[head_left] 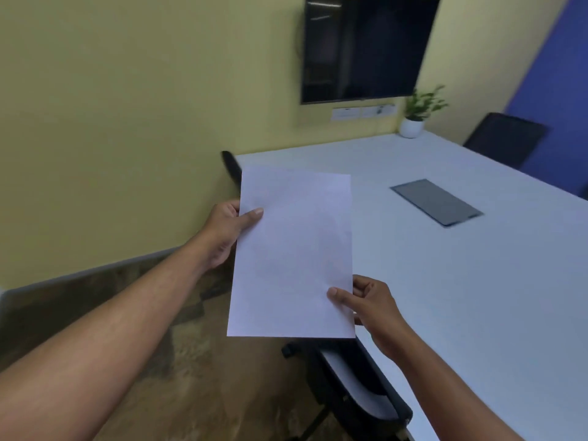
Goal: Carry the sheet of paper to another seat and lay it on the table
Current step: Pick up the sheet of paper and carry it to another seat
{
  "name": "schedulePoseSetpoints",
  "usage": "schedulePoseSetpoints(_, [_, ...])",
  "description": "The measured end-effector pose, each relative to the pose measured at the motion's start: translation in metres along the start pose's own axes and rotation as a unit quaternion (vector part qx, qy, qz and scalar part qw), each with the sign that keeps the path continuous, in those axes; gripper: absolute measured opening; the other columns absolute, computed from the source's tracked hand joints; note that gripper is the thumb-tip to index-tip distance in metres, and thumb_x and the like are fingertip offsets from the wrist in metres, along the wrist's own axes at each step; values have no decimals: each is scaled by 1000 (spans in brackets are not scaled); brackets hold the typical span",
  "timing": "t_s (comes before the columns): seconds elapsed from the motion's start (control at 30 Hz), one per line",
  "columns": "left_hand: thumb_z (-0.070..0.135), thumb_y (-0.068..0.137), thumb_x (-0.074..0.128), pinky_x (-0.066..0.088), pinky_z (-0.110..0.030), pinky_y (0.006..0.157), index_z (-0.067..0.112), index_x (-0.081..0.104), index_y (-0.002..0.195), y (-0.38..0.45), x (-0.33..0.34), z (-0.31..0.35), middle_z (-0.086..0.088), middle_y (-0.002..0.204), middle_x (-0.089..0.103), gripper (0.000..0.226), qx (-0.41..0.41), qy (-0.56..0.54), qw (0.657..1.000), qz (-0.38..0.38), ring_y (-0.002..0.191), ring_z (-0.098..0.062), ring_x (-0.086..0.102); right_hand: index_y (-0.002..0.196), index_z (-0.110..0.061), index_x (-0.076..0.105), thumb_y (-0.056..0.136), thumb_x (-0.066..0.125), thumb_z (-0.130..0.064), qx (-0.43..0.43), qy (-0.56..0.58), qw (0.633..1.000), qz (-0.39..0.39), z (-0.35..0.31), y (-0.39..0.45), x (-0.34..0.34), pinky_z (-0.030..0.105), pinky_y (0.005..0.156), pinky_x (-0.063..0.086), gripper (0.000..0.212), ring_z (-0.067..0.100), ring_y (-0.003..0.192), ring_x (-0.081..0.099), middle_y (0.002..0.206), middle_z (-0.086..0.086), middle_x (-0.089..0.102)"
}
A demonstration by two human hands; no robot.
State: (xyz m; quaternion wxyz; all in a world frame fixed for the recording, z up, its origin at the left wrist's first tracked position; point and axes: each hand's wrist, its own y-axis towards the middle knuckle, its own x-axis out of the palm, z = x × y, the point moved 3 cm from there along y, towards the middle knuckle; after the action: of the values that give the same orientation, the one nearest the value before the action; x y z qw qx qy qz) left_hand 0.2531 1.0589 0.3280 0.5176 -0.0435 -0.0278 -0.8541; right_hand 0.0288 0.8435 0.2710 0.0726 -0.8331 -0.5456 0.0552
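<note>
A blank white sheet of paper point(292, 253) is held up in the air in front of me, over the left edge of the white table point(461, 281). My left hand point(226, 233) pinches its left edge, thumb on top and fingers behind. At the sheet's lower right edge my right hand point(372, 308) pinches it the same way. A black chair point(359, 389) is tucked under the table edge just below the paper.
A grey flap panel point(437, 202) is set into the tabletop. A potted plant point(413, 113) stands at the far end under a wall screen point(366, 49). Another black chair point(506, 138) stands at the far right side; a further chair's edge point(230, 165) shows at the far left corner. Brown floor lies to the left.
</note>
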Motion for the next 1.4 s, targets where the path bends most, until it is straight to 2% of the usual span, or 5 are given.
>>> schedulePoseSetpoints(0.23, [17, 104, 72, 65, -45, 88, 14, 81, 115, 86, 49, 1, -10, 115, 83, 15, -7, 31, 980, -196, 103, -32, 81, 120, -21, 80, 95, 81, -16, 9, 5, 986, 165, 0, -13, 2, 36, 76, 68, 26, 20, 100, 83, 111, -3, 85])
schedulePoseSetpoints(0.5, [20, 103, 73, 64, -28, 72, 13, 79, 119, 117, 145, -16, -3, 112, 84, 18, -43, 23, 937, -346, 94, -18, 82, 123, -20, 78, 95, 82, -17, 20, 29, 947, 319, 8, -47, -26, 45, 84, 66, 29, 21, 100, 83, 113, -3, 85])
schedulePoseSetpoints(0.83, [19, 100, 76, 66, -35, 79, 9, 79, 122, 159, 261, -55, -10, 116, 83, 24, -72, 21, 913, -402, 98, -25, 81, 116, -25, 79, 95, 81, -19, 44, 83, 915, 392, 39, -26, -93, 27, 67, 65, 22, 16, 94, 83, 107, -7, 86])
schedulePoseSetpoints(0.97, [23, 98, 80, 61, -27, 67, 14, 79, 119, 179, 278, -73, -2, 110, 84, 23, -105, 54, 908, -402, 90, -17, 81, 116, -25, 79, 94, 82, -20, 67, 88, 906, 409, 55, -3, -114, 39, 78, 65, 22, 16, 93, 83, 104, -8, 86])
schedulePoseSetpoints(1.4, [-4, 95, 76, 66, -37, 90, 9, 74, 131, 243, 331, -199, -2, 109, 84, 39, -150, 246, 785, -549, 108, -23, 80, 115, -15, 78, 93, 85, -17, 183, 96, 855, 475, 138, 52, -164, 25, 66, 63, 24, 15, 90, 83, 105, -3, 86])
